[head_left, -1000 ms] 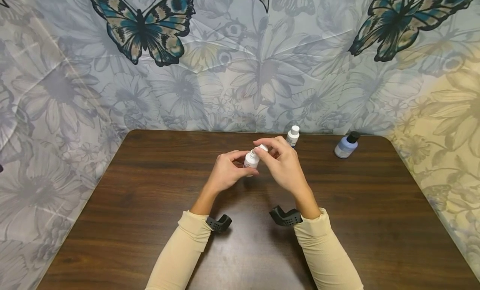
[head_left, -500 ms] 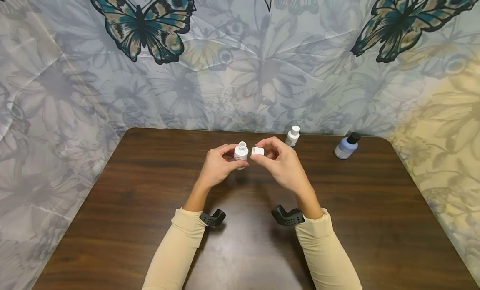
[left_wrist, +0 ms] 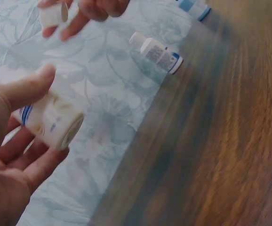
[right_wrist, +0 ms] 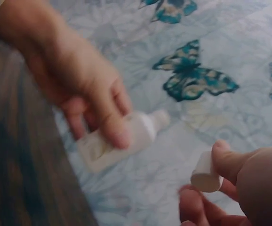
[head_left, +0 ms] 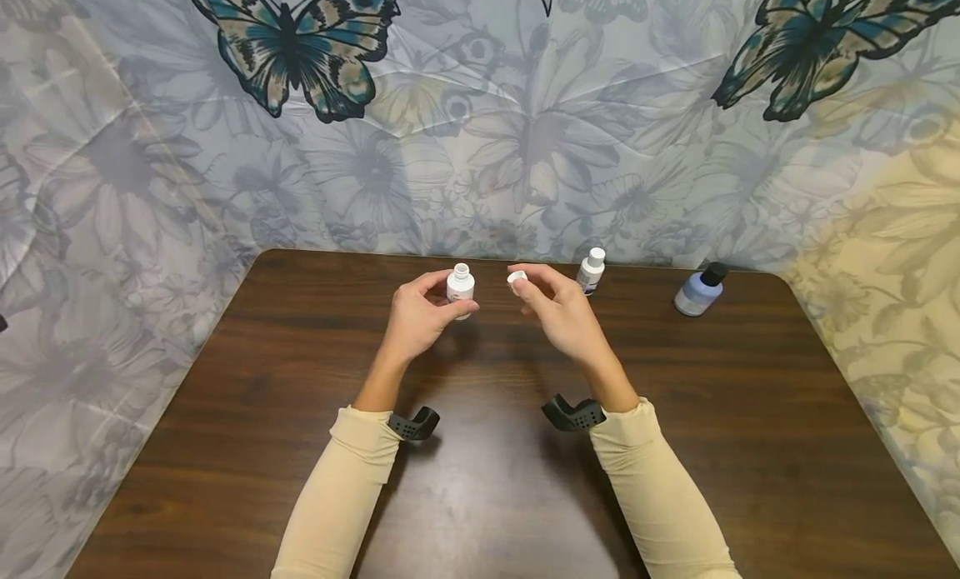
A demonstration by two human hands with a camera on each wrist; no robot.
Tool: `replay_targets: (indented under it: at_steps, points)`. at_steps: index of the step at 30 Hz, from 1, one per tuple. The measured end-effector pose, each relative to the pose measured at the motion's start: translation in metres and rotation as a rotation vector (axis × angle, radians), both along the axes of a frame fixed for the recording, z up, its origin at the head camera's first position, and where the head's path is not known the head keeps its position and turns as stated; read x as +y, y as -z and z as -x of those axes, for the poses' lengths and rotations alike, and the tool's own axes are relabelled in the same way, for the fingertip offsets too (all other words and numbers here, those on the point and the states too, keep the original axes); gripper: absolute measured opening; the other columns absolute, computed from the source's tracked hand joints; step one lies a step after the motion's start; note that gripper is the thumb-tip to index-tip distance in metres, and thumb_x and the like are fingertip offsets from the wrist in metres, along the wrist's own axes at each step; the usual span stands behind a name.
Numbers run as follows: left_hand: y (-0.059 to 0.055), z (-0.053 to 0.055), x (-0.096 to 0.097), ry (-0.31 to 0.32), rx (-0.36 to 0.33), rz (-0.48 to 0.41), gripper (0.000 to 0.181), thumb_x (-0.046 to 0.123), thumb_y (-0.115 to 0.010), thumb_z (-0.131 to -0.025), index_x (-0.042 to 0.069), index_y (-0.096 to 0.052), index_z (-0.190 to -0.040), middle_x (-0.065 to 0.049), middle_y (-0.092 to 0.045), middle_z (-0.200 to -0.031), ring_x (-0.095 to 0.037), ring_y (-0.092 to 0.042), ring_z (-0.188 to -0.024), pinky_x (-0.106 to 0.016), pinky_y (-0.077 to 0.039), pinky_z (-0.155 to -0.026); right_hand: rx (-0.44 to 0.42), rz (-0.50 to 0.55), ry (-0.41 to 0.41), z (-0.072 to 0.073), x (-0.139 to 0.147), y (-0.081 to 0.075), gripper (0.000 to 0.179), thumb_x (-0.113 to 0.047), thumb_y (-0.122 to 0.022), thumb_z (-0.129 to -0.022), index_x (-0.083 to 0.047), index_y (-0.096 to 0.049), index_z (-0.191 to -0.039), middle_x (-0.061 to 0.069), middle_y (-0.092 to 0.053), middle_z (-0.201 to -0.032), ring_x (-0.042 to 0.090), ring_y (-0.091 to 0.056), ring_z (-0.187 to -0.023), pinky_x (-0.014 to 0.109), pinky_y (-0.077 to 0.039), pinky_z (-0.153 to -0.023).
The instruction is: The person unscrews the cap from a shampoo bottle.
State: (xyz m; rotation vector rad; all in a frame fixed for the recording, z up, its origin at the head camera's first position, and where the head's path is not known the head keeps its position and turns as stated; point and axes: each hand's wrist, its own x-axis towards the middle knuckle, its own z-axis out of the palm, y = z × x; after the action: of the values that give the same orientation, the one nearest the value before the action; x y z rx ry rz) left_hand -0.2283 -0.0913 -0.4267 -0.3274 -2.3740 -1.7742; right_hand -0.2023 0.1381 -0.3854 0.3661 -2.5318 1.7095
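Observation:
My left hand (head_left: 417,316) grips a small white bottle (head_left: 461,284) between thumb and fingers, held above the table. Its neck is uncovered, with the round mouth facing up in the head view. Between thumb and fingertips, my right hand (head_left: 558,308) pinches a white cap (head_left: 516,280), a short way right of the bottle and apart from it. In the right wrist view the same cap (right_wrist: 206,175) is tilted. The left wrist view shows the bottle's base and part of a printed label; both wrist views are blurred.
A second white bottle (head_left: 591,272), capped, stands near the table's back edge just behind my right hand. Farther right is a lilac bottle (head_left: 697,292) with a black cap. The brown wooden table (head_left: 480,496) meets a butterfly-patterned cloth (head_left: 450,146) behind.
The cap was on or at the bottle's neck a second ago and is now off it. My left hand has moved left with the bottle, widening the gap.

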Motion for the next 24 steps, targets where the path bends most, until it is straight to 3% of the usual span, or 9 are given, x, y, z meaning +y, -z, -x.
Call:
replay_targets:
  at_steps: [7,12,17,24]
  points:
    - [-0.012,0.008,-0.013,-0.149,0.014,0.046,0.057,0.024,-0.093,-0.075,0.004,-0.070,-0.124,-0.014,-0.073,-0.113,-0.026,-0.072,-0.098,-0.036,-0.062,-0.089,0.024,-0.004,0.026,0.023,-0.010,0.014,0.031,-0.030,-0.070,-0.098,-0.013,-0.071,-0.125,0.006,-0.064,-0.094,0.011,-0.052,-0.068,0.021,-0.044,-0.059]
    - [-0.013,0.019,-0.022,-0.208,-0.010,0.079,0.061,0.026,-0.093,-0.075,0.003,-0.067,-0.125,-0.015,-0.068,-0.115,-0.027,-0.067,-0.102,-0.039,-0.060,-0.093,-0.008,-0.001,0.034,0.042,-0.023,0.026,0.031,-0.027,-0.073,-0.096,-0.009,-0.070,-0.122,0.007,-0.068,-0.099,0.013,-0.056,-0.073,0.020,-0.046,-0.061]
    - [-0.004,0.034,-0.024,-0.237,-0.055,0.086,0.062,0.026,-0.092,-0.076,0.003,-0.065,-0.127,-0.015,-0.071,-0.114,-0.028,-0.068,-0.102,-0.040,-0.059,-0.094,-0.047,-0.045,0.076,0.066,-0.037,0.045,0.038,-0.030,-0.073,-0.095,-0.004,-0.066,-0.122,0.015,-0.073,-0.110,0.018,-0.061,-0.078,0.023,-0.051,-0.066]
    - [0.013,0.056,-0.021,-0.241,-0.083,0.118,0.062,0.020,-0.089,-0.080,0.003,-0.064,-0.133,-0.017,-0.072,-0.118,-0.031,-0.068,-0.106,-0.042,-0.058,-0.095,-0.117,-0.167,0.130,0.090,-0.051,0.070,0.043,-0.029,-0.069,-0.097,-0.001,-0.061,-0.129,0.016,-0.067,-0.127,0.032,-0.064,-0.108,0.044,-0.055,-0.091]
